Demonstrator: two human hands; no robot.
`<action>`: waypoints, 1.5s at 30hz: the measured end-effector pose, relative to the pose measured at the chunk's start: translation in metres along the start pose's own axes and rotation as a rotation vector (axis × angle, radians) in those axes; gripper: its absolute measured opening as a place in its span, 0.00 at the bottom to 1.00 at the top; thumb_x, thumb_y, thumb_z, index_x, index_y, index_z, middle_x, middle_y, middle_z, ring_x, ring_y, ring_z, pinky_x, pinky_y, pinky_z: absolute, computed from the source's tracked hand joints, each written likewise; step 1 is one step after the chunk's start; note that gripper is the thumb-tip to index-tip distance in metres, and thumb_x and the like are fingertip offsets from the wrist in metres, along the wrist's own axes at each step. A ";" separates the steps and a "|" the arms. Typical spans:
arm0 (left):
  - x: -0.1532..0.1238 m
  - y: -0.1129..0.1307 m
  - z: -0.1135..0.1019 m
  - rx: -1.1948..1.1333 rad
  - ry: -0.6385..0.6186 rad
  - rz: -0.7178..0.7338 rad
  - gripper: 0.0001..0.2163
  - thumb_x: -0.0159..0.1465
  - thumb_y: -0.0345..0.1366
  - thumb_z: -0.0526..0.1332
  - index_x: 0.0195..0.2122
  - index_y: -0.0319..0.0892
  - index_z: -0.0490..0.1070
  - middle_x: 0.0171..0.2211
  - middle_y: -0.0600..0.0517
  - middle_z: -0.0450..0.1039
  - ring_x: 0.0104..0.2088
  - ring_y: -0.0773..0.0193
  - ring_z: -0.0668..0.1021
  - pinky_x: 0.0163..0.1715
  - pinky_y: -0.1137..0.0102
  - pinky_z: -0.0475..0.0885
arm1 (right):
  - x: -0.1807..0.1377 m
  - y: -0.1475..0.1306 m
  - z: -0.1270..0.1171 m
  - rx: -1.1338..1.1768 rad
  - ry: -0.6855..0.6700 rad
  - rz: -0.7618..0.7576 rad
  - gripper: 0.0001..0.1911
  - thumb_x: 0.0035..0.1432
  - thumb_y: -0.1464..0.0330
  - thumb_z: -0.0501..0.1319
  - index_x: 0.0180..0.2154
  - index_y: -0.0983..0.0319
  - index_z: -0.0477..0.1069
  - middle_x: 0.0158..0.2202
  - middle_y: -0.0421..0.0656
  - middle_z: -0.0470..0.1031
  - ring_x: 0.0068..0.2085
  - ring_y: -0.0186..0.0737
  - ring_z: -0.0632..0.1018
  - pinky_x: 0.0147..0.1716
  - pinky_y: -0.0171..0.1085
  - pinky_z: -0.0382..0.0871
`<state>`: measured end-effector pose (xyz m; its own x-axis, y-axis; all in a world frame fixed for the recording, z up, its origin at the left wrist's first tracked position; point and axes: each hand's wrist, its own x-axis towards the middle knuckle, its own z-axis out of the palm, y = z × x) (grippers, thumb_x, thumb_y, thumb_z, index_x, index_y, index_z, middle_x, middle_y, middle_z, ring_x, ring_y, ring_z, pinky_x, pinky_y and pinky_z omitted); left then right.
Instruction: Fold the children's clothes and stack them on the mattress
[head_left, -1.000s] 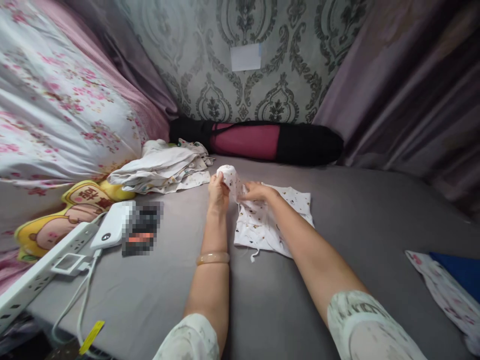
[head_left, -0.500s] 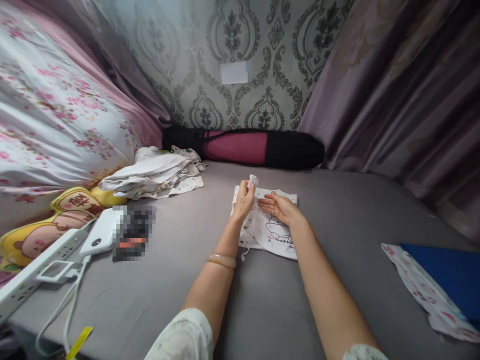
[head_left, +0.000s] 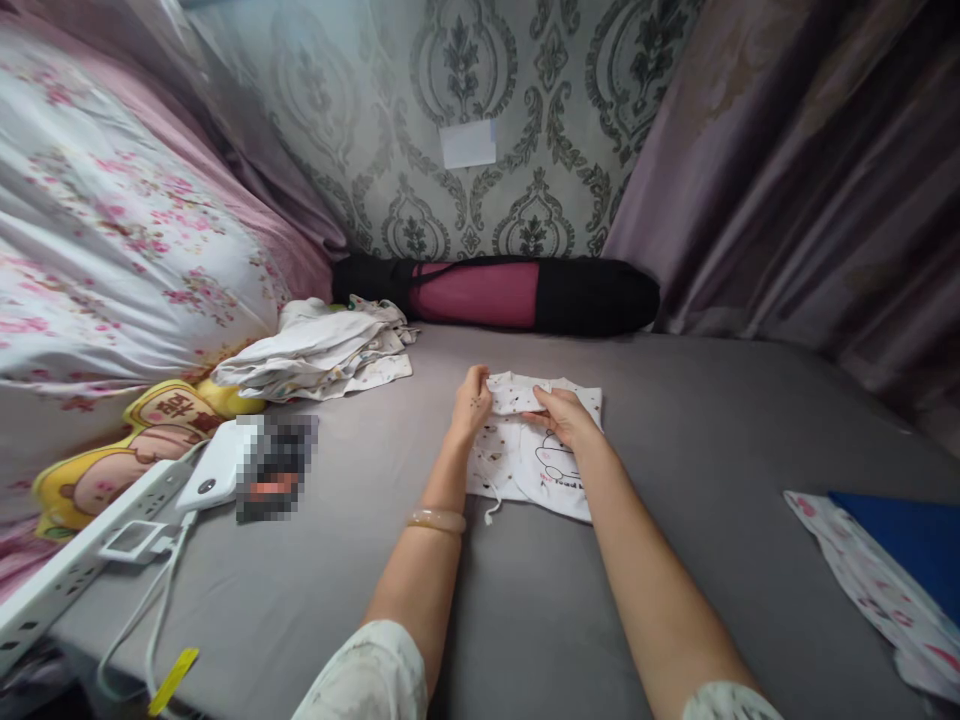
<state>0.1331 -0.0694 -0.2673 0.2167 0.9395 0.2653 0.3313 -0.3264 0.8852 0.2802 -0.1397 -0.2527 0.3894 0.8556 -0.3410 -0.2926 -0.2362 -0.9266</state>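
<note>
A small white baby top with dark specks, a cartoon print and a tie string lies on the grey sheet in front of me. My left hand is closed on the left end of a speckled sleeve of this top, lifted a little. Pinched between thumb and fingers, the sleeve's other part is in my right hand. The sleeve stretches between both hands above the top's body. My right hand and forearm hide part of the printed front.
At the left lie a pile of white clothes, a yellow cartoon cushion, a power strip and a white power bank. A black and maroon long bag lies along the wall. A blue folded item is at the right.
My left hand has moved left and lowered slightly, spreading the cloth it held bunched. My right hand, open before, has closed on the sleeve. The view has shifted slightly.
</note>
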 end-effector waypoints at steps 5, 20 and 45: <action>-0.001 -0.018 -0.001 0.123 -0.067 -0.042 0.19 0.57 0.27 0.56 0.49 0.45 0.70 0.49 0.43 0.76 0.53 0.51 0.74 0.58 0.53 0.61 | 0.006 0.003 -0.004 -0.350 0.124 -0.111 0.10 0.59 0.71 0.55 0.40 0.65 0.73 0.31 0.44 0.77 0.30 0.40 0.79 0.31 0.37 0.76; -0.014 -0.026 0.004 0.231 -0.175 0.004 0.17 0.62 0.29 0.57 0.52 0.45 0.68 0.61 0.42 0.66 0.67 0.49 0.58 0.65 0.46 0.40 | -0.016 -0.001 -0.014 -1.239 0.407 -0.223 0.20 0.63 0.70 0.52 0.56 0.65 0.66 0.50 0.56 0.74 0.50 0.52 0.75 0.47 0.43 0.66; -0.020 -0.004 0.029 0.834 -0.416 0.181 0.24 0.72 0.39 0.40 0.67 0.39 0.54 0.67 0.46 0.54 0.68 0.54 0.55 0.66 0.55 0.48 | -0.016 0.029 0.005 -1.516 0.002 -0.520 0.30 0.67 0.65 0.39 0.68 0.61 0.50 0.70 0.41 0.50 0.69 0.46 0.48 0.66 0.54 0.36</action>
<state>0.1543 -0.0897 -0.2873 0.5852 0.8077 0.0719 0.7751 -0.5833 0.2429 0.2615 -0.1582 -0.2739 0.1670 0.9848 0.0476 0.9613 -0.1519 -0.2300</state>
